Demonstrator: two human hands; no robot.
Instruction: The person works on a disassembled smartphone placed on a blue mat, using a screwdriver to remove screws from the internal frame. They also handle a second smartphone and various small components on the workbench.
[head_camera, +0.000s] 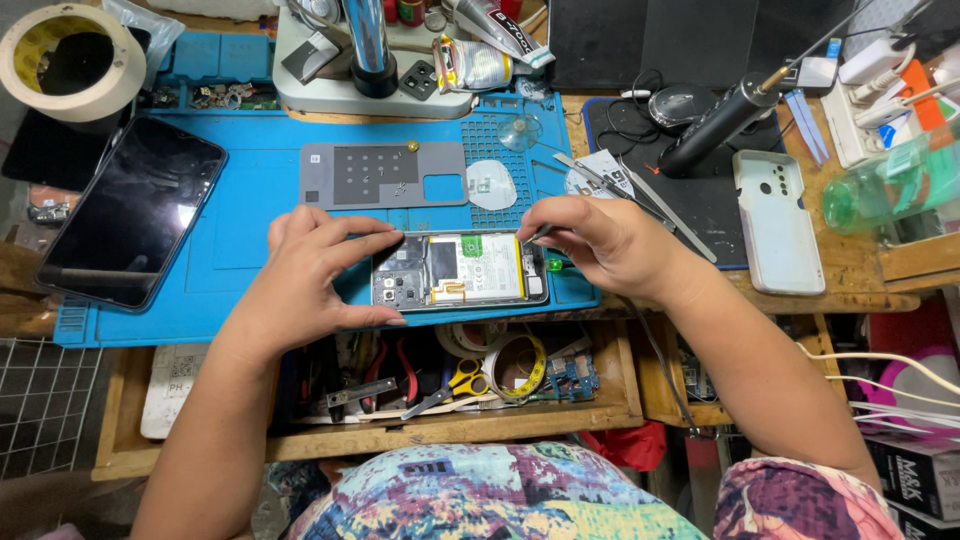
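The opened phone (460, 270) lies flat on the blue mat (250, 210), at the mat's near edge, long side toward me. Its back is off: a white battery fills the middle, a green tab sits at the top right of the battery, a yellow strip at its lower left, and dark board parts with camera lenses crowd the left end. My left hand (310, 275) grips that left end, thumb along the near edge and forefinger along the far edge, fingers curved and pinching the frame between them. My right hand (605, 245) sits at the phone's right end, fingertips drawn together on a thin tool (538, 236) whose tip meets the phone's upper right corner; a green bit shows just under that hand. Beyond the phone on the mat lies a grey plate (385, 175) with a small brass screw. Left of the phone on the mat rests a dark screen (130, 225), face up. Nearer than the phone, below the mat's edge, an open drawer (450, 385) holds scissors, tape and pliers.
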